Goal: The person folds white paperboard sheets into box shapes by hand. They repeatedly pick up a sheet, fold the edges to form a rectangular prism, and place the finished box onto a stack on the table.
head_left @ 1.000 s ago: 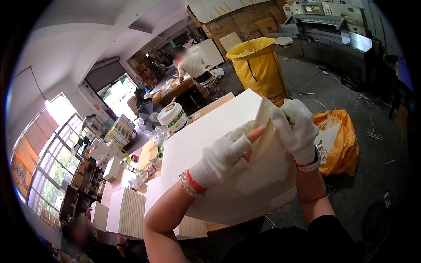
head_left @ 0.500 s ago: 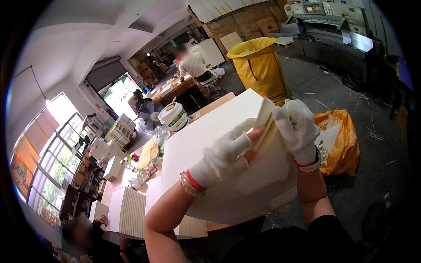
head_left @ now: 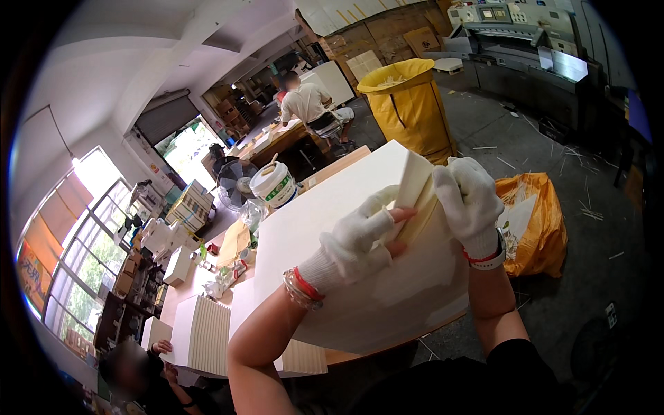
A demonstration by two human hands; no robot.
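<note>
A large stack of white paper sheets [head_left: 332,187] lies on the table in front of me, its right edge fanned and bent upward. My left hand [head_left: 363,238], in a white knit glove with bare fingertips showing, has its thumb and fingers closed around that raised edge. My right hand [head_left: 470,204], also gloved, is curled in a fist at the edge's outer side, pinching the sheets. Its fingertips are turned away and partly hidden. The sheets between my hands stand at a slant, with a slightly blurred lower part.
A yellow bin bag [head_left: 408,111] stands beyond the table; an orange bag of paper scraps [head_left: 531,225] sits right. A white bucket [head_left: 274,184] and pleated stacks [head_left: 207,335] are on the left. One person sits far back; another's hand [head_left: 162,346] touches a stack at lower left.
The raised paper edge between my hands has shifted and its folds look wider. My hands stay nearly in place. At lower left the other person's second hand has risen.
</note>
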